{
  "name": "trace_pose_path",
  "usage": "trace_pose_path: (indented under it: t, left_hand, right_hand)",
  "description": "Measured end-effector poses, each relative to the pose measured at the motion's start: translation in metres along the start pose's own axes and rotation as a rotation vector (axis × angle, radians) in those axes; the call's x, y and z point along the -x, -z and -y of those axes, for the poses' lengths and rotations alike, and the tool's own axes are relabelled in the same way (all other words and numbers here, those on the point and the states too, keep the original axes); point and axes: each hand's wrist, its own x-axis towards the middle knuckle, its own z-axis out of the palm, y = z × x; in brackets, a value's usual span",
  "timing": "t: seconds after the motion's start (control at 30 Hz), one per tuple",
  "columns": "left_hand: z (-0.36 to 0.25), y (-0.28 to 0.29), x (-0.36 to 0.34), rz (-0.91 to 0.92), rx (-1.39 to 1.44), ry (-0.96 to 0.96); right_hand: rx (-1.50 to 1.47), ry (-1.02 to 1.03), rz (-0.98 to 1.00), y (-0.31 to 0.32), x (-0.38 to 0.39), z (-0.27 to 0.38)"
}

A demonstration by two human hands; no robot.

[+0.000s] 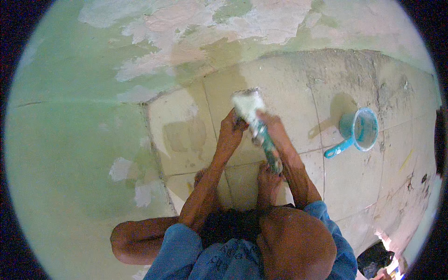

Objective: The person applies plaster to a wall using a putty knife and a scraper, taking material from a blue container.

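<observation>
My right hand (274, 129) is closed round a putty knife (269, 150) with a mottled green handle. The knife's wide blade points away from me, and its face is smeared with pale, wet-looking putty (248, 103). Just left of the blade, my left hand (231, 130) has its fingers curled in. Something dark shows at those fingertips, but blur hides what it is. Both hands are close together above the tiled floor, in front of my bare feet (269, 184).
A light-blue dipper (346, 128) with a long handle stands on the floor tiles (284, 84) to the right. Ahead and left rises a green wall (84, 140) with pale patches. A black bundle (374, 259) lies at the lower right.
</observation>
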Motion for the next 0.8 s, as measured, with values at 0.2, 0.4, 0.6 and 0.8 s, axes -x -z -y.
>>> trace_pose_path:
  t: [0.2, 0.4, 0.6, 0.8]
  left_hand:
    - [0.005, 0.009, 0.005, 0.011, -0.095, -0.064]
    - [-0.002, 0.006, 0.004, 0.047, -0.110, 0.009]
    - [0.009, 0.011, 0.006, 0.033, -0.146, -0.089]
    - [0.001, 0.002, 0.004, 0.100, -0.098, -0.113]
  right_hand:
    - [-0.040, -0.036, 0.020, -0.009, 0.009, 0.028]
    - [-0.055, 0.026, 0.049, -0.002, 0.002, 0.020]
    - [-0.173, -0.060, 0.011, -0.001, 0.002, 0.025]
    - [-0.196, -0.055, -0.140, 0.044, -0.040, 0.013]
